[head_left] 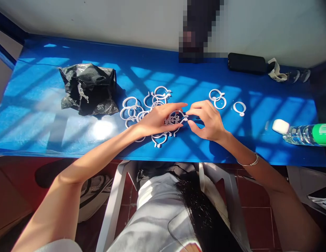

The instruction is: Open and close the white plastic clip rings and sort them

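A heap of several white plastic rings (pixel 142 108) lies in the middle of the blue table (pixel 34 115). My left hand (pixel 159 119) rests over the heap, fingers curled round one white ring (pixel 175 119) and its index finger stretched out to the right. My right hand (pixel 206 119) meets it from the right and pinches the end of that same ring between thumb and fingertips. Two closed rings (pixel 217 99) lie joined just beyond my right hand, and a single ring (pixel 239 108) lies further right.
A crumpled black plastic bag (pixel 88 87) sits at the left of the heap. A clear bottle with a green label (pixel 305 134) lies at the right edge. A black case (pixel 246 63) and small objects (pixel 277 71) stand along the back wall.
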Demonstrator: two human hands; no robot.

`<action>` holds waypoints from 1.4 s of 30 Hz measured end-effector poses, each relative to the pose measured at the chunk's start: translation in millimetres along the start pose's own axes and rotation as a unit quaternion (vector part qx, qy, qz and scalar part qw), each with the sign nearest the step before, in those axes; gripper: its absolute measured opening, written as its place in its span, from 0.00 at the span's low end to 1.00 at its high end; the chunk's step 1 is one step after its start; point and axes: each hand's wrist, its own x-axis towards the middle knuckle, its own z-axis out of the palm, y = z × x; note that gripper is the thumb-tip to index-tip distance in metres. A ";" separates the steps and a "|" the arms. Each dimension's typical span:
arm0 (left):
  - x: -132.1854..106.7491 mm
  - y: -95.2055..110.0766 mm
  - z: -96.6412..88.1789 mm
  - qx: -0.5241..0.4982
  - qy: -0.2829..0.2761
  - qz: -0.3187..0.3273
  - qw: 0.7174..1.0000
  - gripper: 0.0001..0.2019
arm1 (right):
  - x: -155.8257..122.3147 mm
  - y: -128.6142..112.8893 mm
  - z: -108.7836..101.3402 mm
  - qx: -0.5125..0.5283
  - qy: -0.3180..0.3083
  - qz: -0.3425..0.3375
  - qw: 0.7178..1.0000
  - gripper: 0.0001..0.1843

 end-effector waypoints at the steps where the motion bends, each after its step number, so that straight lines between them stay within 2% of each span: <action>1: -0.3 0.4 0.4 0.000 -0.004 -0.008 1.000 0.26 | -2.2 4.1 -0.3 0.016 -0.029 0.010 0.999 0.12; 4: -1.5 0.9 1.0 0.001 -0.030 -0.031 0.999 0.27 | -5.4 8.1 1.2 0.052 -0.102 0.002 0.993 0.13; 6: -2.1 1.2 1.3 0.005 -0.034 -0.040 0.999 0.28 | -6.0 7.7 2.1 0.061 -0.113 -0.001 0.992 0.11; 12: -1.5 2.7 -0.5 0.076 0.000 -0.032 0.997 0.26 | -8.1 10.3 -4.4 0.045 -0.067 -0.015 0.997 0.09; 18: 0.1 1.0 -6.7 0.157 0.008 -0.060 0.986 0.09 | -9.0 14.3 -14.3 -0.016 -0.039 -0.020 0.999 0.07; 24: 0.8 0.0 -10.2 0.183 0.032 -0.051 0.981 0.11 | -9.2 14.8 -15.6 -0.012 -0.051 -0.028 0.998 0.07; 29: 2.6 -1.1 -13.6 0.197 0.051 -0.043 0.978 0.13 | -10.6 17.4 -16.7 -0.023 -0.065 0.008 0.998 0.10; 33: 5.7 -0.2 -18.6 0.192 0.083 -0.013 0.978 0.12 | -10.4 19.2 -19.7 -0.020 -0.039 0.029 0.999 0.10; 38: 3.1 -6.6 -25.2 0.209 0.104 -0.040 0.972 0.14 | -10.9 20.6 -21.7 -0.027 -0.037 0.049 0.998 0.09; 42: -2.1 -17.4 -29.2 0.241 0.077 -0.063 0.965 0.11 | -10.8 15.6 -19.1 -0.007 -0.048 0.021 0.999 0.08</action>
